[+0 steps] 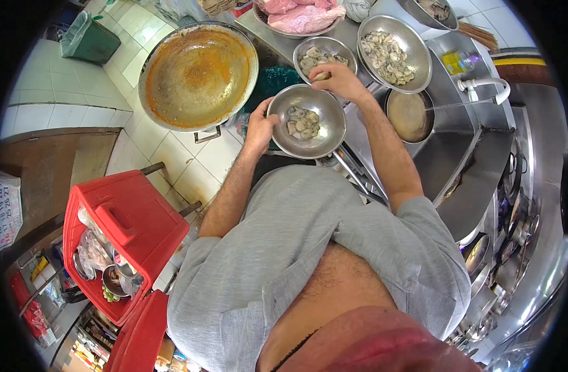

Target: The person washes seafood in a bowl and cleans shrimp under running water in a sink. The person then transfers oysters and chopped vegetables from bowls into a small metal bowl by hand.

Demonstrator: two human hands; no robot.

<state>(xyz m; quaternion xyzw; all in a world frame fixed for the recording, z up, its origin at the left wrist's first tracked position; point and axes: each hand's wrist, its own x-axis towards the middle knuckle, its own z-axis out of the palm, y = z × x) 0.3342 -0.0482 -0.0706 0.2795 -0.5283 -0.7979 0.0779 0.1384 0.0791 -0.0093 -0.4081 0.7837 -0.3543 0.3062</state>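
Note:
My left hand is closed on the left rim of a metal bowl, with the thumb over the edge. Several shucked oysters lie in this bowl. Above its far rim, my right hand pinches an oyster between thumb and fingers. Just beyond sits a second metal bowl of oysters, partly covered by my right hand. To the right, a perforated metal colander holds many more oysters.
A large stained wok stands at left. Raw meat fills a basin at the back. Right are a sink, a running faucet and a pot of cloudy water. An opened red cooler is at lower left.

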